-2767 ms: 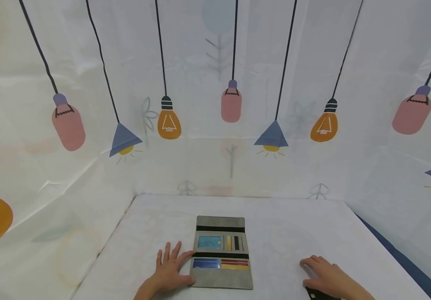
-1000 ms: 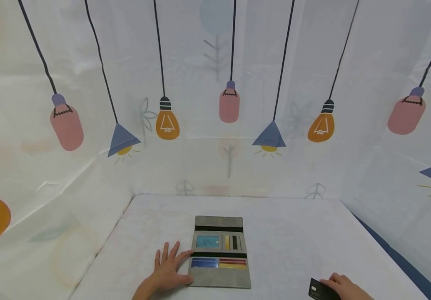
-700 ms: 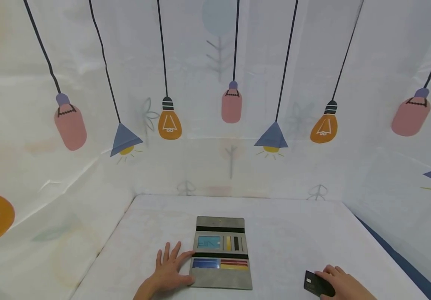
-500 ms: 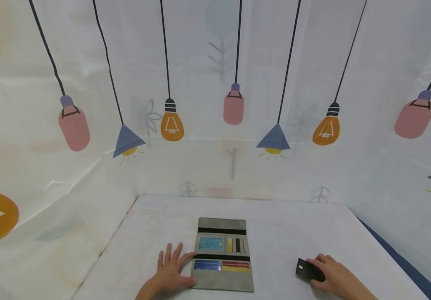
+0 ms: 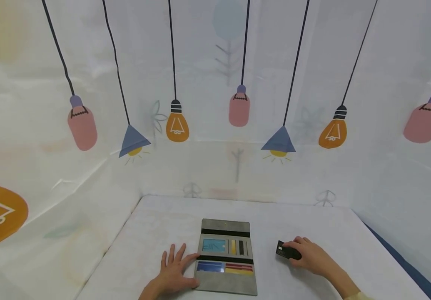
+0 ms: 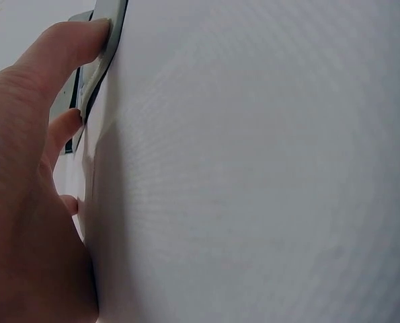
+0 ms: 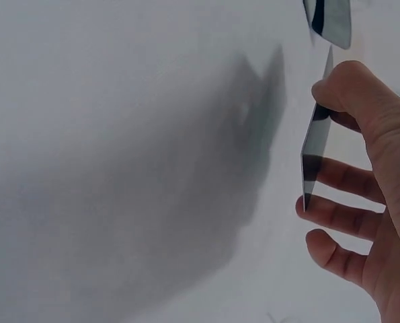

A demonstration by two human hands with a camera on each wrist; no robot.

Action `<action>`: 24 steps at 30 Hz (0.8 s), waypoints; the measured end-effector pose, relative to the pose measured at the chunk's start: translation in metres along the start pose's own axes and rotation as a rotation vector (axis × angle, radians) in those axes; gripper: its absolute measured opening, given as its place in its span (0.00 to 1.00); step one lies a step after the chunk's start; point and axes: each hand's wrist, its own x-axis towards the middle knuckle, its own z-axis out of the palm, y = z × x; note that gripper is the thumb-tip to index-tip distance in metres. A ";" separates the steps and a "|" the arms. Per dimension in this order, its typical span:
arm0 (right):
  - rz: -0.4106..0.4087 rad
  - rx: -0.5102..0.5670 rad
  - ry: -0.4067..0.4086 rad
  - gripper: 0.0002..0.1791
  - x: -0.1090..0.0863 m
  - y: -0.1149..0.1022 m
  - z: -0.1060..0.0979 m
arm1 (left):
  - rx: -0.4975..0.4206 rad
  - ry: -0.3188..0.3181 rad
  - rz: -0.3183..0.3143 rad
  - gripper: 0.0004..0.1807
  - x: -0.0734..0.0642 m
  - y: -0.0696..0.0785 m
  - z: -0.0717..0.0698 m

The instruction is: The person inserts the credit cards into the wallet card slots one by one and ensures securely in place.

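A grey card wallet (image 5: pixel 225 283) lies unfolded on the white table, with blue, yellow, red and dark cards in its slots. My left hand (image 5: pixel 174 273) rests at its left edge, fingers spread; the thumb and index finger touch the edge, as the left wrist view also shows on the wallet (image 6: pixel 104 60). Right of the wallet, my right hand (image 5: pixel 312 256) pinches a black bank card (image 5: pixel 285 251) with a pale chip. In the right wrist view the card (image 7: pixel 316 138) is held between thumb and fingers above the tabletop, its shadow beneath; the little finger is off it.
The white table (image 5: pixel 170 208) is bordered at the back and sides by hanging white cloth (image 5: pixel 200 166) printed with lamps and bulbs. A blue strip (image 5: pixel 395 250) shows along the right edge of the table.
My right hand has picked the black card up from the right front of the table and carried it left and forward, closer to the wallet. The left hand has stayed at the wallet's edge.
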 end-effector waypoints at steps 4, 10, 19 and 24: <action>-0.030 -0.032 0.024 0.18 0.017 -0.007 0.002 | -0.007 -0.005 -0.001 0.44 0.000 0.000 -0.001; -0.045 -0.088 -0.009 0.16 0.042 -0.021 0.008 | -0.007 -0.023 -0.018 0.45 0.000 0.001 -0.002; -0.088 -0.129 -0.012 0.15 0.063 -0.041 0.022 | -0.004 -0.001 0.002 0.45 0.001 -0.002 0.004; -0.098 -0.115 -0.012 0.15 0.070 -0.049 0.027 | -0.006 -0.001 0.000 0.44 0.001 -0.002 0.003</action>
